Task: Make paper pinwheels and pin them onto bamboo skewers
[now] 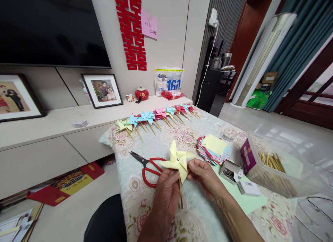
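While both hands grip it, yellow pinwheel (177,161) shows four folded blades.

Scissors (148,165) crowd left; paper stack (212,150) and box (270,167) right.

It was a home living room: a large dark television (52,27) hung on the wall above a long pale cabinet (47,131) that carried framed portraits (102,90), and a red paper double-happiness cutout (131,28) was stuck beside it. A tall standing air conditioner (262,58) stood by teal curtains (299,44), and a floral cloth covered the table (145,200).
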`<state>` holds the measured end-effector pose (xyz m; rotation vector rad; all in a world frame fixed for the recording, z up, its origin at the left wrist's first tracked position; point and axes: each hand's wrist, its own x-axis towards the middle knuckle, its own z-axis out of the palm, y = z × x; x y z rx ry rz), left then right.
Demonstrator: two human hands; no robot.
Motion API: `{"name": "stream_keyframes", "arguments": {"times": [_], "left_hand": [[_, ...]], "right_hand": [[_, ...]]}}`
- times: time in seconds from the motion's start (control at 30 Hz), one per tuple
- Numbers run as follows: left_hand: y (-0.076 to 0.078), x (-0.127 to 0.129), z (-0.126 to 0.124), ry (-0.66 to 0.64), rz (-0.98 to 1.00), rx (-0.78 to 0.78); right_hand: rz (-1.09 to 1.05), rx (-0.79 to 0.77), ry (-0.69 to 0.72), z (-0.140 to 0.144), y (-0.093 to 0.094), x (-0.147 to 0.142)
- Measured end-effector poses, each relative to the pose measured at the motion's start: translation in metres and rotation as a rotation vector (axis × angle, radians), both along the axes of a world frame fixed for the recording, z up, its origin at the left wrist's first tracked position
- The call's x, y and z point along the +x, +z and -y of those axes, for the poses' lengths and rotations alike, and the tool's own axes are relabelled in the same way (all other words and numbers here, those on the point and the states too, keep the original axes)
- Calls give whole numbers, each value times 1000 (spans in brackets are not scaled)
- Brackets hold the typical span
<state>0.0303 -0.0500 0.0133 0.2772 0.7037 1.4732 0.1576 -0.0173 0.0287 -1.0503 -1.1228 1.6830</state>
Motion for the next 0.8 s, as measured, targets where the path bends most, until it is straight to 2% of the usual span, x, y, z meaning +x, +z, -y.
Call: {"name": "stream_keyframes", "arguments": {"times": [0.17,0.3,0.4,0.57,0.8], "left_hand": [[-12,-6,-5,77,-24,32],[-17,-13,-8,187,19,13],[-15,-18,-10,219,101,-8],[-8,-21,-11,264,147,-39],[-6,-15,-12,281,134,-55]], "right_hand": [[139,44,46,1,-1,3],[298,96,250,5,-10,1],[363,114,361,7,-19,-2],[341,77,333,7,-27,-8],[326,110,296,5,-27,-11]]}}
